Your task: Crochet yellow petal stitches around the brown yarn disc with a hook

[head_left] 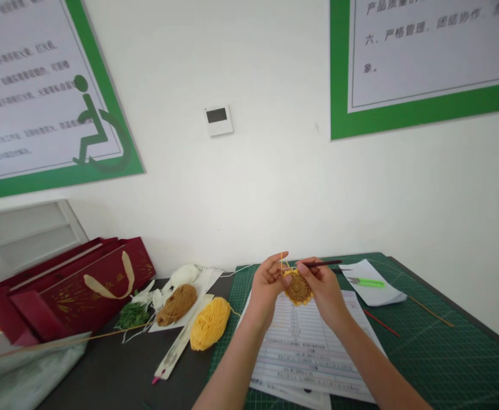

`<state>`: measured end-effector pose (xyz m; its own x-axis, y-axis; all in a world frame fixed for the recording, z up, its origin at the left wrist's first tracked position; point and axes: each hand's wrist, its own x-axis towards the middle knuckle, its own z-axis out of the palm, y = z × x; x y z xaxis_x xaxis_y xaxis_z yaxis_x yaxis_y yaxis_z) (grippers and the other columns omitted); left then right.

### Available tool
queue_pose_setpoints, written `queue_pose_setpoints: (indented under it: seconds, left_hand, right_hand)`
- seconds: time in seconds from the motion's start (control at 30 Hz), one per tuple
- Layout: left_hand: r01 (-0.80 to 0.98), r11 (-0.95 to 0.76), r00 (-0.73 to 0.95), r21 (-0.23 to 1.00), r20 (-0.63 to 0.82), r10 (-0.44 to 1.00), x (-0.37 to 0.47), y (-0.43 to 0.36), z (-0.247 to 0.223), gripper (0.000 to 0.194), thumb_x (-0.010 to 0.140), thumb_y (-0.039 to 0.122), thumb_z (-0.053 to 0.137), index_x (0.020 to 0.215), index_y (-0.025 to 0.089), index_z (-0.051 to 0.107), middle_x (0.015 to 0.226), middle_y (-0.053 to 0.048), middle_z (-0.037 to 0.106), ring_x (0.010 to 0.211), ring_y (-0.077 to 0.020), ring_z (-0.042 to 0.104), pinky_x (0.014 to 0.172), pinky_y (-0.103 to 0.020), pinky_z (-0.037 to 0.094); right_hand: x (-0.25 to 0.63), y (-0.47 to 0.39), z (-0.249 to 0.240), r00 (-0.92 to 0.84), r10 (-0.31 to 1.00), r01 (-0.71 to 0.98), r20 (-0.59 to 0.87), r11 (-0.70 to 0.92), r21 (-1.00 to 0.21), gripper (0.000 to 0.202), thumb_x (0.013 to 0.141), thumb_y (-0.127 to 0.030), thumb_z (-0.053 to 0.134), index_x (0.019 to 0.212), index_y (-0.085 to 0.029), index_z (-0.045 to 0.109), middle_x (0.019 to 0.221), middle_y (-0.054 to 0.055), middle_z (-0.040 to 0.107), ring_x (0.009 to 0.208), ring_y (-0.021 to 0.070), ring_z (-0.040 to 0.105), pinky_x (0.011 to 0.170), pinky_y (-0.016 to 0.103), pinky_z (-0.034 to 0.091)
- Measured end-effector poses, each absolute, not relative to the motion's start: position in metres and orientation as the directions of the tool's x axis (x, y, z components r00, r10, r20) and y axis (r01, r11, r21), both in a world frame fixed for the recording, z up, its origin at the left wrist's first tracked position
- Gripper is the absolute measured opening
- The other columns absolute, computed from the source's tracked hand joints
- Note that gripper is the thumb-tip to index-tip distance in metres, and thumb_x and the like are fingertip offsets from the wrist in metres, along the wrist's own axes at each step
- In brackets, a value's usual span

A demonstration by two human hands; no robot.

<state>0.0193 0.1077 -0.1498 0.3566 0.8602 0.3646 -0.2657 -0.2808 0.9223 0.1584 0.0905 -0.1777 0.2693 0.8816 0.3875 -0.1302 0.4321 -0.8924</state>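
With my left fingers (272,264) pinching the rim of the crocheted disc (297,290) above the printed sheets (305,347) and my right fingers (311,275) pinching the crochet hook (327,263), I apparently work an edging stitch, the next move likely requiring even yellow yarn (281,263) tension.

My left forearm (234,357) and right forearm (373,350) stretch forward, slanting inward, so my left hand (270,278) and right hand (324,286) sit near each other. My left index finger (278,257) extends above the left thumb (287,280); my right thumb (310,273) presses into a pinch.
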Motion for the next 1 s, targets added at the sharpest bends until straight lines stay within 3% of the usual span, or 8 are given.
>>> queue_pose_setpoints:
  seconds: [0.17,0.47,1.0]
  left_hand:
    - [-0.334,-0.170,0.393,0.927,0.301,0.869,0.008,0.122,-0.185,0.036,0.097,0.033,0.065,0.129,0.017,0.062,0.119,-0.009,0.068,0.095,-0.0224,0.069,0.082,-0.043,0.061]
    - [-0.405,-0.090,0.430,0.910,0.276,0.860,0.000,0.130,-0.191,0.034,0.098,0.033,0.065,0.127,0.017,0.062,0.107,-0.006,0.069,0.081,-0.0175,0.068,0.072,-0.036,0.060]
    - [-0.474,-0.016,0.472,0.880,0.270,0.839,0.000,0.131,-0.192,0.033,0.095,0.025,0.068,0.127,0.017,0.063,0.088,0.000,0.066,0.073,-0.0155,0.064,0.068,-0.032,0.056]
  right_hand:
    - [0.153,0.103,-0.209,0.222,0.933,-0.181,0.284,0.325,-0.928,0.033,0.098,-0.038,0.064,0.123,-0.017,0.064,0.122,0.008,0.068,0.101,0.0222,0.070,0.086,0.043,0.060]
    - [0.153,0.113,-0.232,0.190,0.934,-0.187,0.303,0.338,-0.922,0.029,0.098,-0.037,0.064,0.120,-0.017,0.065,0.118,0.008,0.069,0.098,0.0202,0.070,0.084,0.041,0.060]
    - [0.151,0.102,-0.217,0.240,0.893,-0.180,0.382,0.427,-0.886,0.017,0.095,-0.033,0.069,0.096,-0.016,0.066,0.088,0.000,0.066,0.076,0.0135,0.063,0.070,0.030,0.055]
